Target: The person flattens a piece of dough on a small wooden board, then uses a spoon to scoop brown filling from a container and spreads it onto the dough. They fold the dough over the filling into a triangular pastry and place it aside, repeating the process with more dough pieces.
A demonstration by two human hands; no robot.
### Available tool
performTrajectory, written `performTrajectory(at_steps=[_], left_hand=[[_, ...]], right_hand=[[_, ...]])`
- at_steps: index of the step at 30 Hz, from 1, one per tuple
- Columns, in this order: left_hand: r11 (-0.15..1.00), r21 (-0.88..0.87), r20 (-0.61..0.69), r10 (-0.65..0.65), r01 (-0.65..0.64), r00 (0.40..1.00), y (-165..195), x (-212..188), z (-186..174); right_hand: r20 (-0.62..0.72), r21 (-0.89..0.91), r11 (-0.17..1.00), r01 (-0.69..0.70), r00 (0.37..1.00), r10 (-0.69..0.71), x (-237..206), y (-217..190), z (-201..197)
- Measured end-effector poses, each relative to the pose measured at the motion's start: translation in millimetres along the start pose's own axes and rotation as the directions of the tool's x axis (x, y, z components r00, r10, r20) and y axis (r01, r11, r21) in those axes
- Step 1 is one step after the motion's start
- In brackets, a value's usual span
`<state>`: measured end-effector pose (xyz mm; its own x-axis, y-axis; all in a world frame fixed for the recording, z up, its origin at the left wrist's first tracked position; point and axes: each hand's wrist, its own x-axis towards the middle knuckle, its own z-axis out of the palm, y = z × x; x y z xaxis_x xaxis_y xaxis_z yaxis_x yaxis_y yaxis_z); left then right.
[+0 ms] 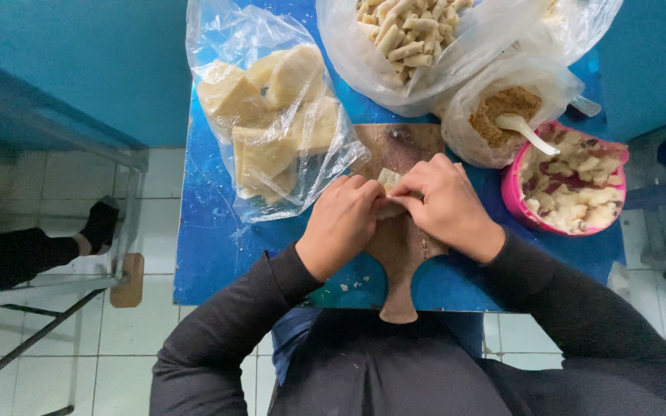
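- Left hand (342, 219): fingers curled in, tips pinching the near side of a small pale dough piece (388, 181); black sleeve runs back to the desk's near edge.
- Right hand (445, 204): fingers bent over the same piece, pinching it from the other side; the two hands meet fingertip to fingertip.
- Dough piece: held between both hands just above the wooden board; mostly hidden, so its exact shape cannot be told.
- Wooden board (402, 243): paddle-shaped, lying at the middle of the blue desk (210, 246), its handle passing over the near edge.
- Clear bag of pale yellow blocks (271, 115): on the left half of the desk, touching the board's left side.
- Clear bag of small rolled pieces (410, 38): at the far edge, centre.
- Bag of brown crumbs (502, 112) with a white spoon (526, 131) in it: right of the board.
- Pink bowl (514, 200) of pale chunks: near the right edge, just beside the right hand.
- Crumbs scattered on the desk near the near edge.
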<state>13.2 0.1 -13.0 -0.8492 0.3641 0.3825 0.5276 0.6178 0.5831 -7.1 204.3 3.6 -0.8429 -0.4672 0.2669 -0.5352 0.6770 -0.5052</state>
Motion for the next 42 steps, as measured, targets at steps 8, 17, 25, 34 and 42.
performTrajectory(at_steps=[8,17,25,34,42], left_hand=[[0.984,-0.089,0.02,-0.156,0.157,0.988,-5,11,-4],[0.992,-0.122,0.02,0.03,-0.027,0.999,-7,9,-10],[0.997,-0.072,0.033,-0.001,0.003,0.999,-9,6,-6],[0.992,-0.082,-0.046,-0.096,0.092,0.994,-2,6,-16],[0.993,0.007,0.019,-0.117,0.117,0.993,-3,2,-15]], right_hand=[[0.027,0.078,0.996,-0.042,0.999,0.04,4,5,0],[-0.04,-0.185,0.982,0.044,0.998,-0.053,0,-18,-3],[-0.128,-0.336,0.933,0.128,0.975,-0.179,-4,-25,1],[-0.103,-0.452,0.884,0.121,0.977,-0.186,-5,-24,6],[0.106,-0.035,0.99,-0.14,0.984,0.143,17,-1,-39]])
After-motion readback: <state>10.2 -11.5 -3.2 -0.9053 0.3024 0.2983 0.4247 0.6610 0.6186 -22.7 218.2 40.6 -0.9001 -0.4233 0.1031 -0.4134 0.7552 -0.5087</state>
